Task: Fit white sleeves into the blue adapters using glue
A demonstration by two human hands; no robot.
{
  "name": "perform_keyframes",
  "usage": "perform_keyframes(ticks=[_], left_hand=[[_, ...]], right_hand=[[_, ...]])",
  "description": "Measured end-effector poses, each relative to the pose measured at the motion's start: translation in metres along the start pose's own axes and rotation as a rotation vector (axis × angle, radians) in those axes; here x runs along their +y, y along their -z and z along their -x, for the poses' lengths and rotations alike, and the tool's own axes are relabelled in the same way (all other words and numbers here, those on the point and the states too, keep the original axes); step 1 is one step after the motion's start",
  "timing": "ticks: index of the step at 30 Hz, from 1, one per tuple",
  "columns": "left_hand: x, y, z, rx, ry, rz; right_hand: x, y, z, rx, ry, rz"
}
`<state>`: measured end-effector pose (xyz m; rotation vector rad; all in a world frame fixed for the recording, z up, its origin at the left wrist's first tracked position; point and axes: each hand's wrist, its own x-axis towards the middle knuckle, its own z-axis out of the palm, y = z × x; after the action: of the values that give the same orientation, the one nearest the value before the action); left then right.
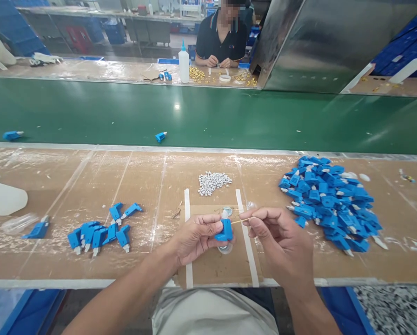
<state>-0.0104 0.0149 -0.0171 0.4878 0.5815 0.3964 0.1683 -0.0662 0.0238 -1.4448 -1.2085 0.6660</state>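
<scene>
My left hand is closed on a blue plastic piece with a pale tip, held above a cardboard sheet on the bench. A thin yellowish stick is pinched between the thumb and fingers of my right hand, its end at the side of the blue piece. Just below the left fingers a small round clear container shows in part. Farther up the sheet is another small round clear item. Beyond the hands lies a heap of small grey-white pieces.
Right of my hands is a large pile of blue pieces; a smaller group lies left. Two blue pieces ride on a green belt. Across it, a person works beside a white bottle. White tape strips edge the cardboard.
</scene>
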Motion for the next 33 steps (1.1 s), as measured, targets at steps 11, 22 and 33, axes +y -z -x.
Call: perform_keyframes(ticks=[11, 22, 33], left_hand=[[-0.004, 0.004, -0.002, -0.024, -0.018, -0.018], [-0.006, 0.006, -0.003, -0.011, -0.034, -0.039], [0.009, 0.012, -0.002, 0.085, -0.119, 0.080]], right_hand=[[0.010, -0.006, 0.003, -0.038, 0.103, 0.129], [0.012, -0.008, 0.002, -0.088, 0.368, 0.248], [0.021, 0.010, 0.008, -0.192, 0.061, 0.135]])
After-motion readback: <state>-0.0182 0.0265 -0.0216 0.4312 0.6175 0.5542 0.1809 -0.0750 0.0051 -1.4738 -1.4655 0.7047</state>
